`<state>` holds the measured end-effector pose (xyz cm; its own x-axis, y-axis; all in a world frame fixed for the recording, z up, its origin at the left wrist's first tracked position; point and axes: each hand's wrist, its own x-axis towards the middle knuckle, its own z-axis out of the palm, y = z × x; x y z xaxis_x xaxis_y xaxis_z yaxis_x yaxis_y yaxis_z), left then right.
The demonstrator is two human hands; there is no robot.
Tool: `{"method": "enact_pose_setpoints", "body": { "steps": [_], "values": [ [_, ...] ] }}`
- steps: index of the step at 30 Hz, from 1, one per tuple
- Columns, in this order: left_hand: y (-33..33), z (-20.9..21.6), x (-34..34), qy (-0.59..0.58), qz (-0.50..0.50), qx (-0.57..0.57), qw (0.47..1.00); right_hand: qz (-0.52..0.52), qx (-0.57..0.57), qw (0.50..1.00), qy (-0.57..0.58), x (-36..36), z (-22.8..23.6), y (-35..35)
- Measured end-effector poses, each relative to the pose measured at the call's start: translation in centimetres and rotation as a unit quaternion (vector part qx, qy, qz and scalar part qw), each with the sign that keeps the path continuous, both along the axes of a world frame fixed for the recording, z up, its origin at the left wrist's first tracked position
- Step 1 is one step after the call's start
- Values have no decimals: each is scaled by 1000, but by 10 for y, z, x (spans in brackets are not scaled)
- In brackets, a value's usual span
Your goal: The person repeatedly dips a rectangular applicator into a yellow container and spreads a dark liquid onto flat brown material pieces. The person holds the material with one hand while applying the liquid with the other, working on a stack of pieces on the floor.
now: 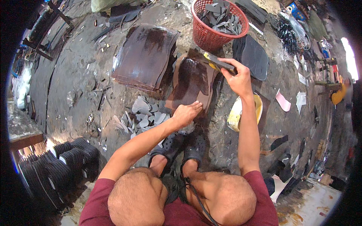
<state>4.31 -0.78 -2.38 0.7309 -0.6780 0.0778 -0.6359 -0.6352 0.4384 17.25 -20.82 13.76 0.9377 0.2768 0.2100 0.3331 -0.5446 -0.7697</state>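
My left hand [186,114] lies on the near edge of a brown sheet [191,81] that has a dark, wet-looking patch; its fingers are stretched out. Over the far right corner of that sheet, my right hand [238,78] grips a dark flat block [222,63] with yellow smears at its far end. Whether the block touches the sheet, I cannot tell. Close to my right forearm sits a yellow-and-white open container [234,116], partly hidden by the arm. Left of my left hand is a loose heap of grey cut pieces [142,115].
A red plastic basket [208,39] full of grey pieces stands beyond the sheet. Stacked brown sheets [145,56] lie left of it, black sheets [254,56] right. Rows of black sole-shaped pieces [56,169] stand at lower left. Pink and white scraps [283,100] litter the right.
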Motion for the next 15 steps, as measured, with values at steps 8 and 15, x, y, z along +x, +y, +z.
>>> {"method": "enact_pose_setpoints", "body": {
  "steps": [8, 15],
  "values": [
    [-7, -8, -23, -5, 36, 22, 999, 183, -234, 955, 24, 48, -127, 15],
    [5, -33, -26, -40, 56, 2, 998, 331, -309, 882, -130, 84, -143, 59]
  ]
}}
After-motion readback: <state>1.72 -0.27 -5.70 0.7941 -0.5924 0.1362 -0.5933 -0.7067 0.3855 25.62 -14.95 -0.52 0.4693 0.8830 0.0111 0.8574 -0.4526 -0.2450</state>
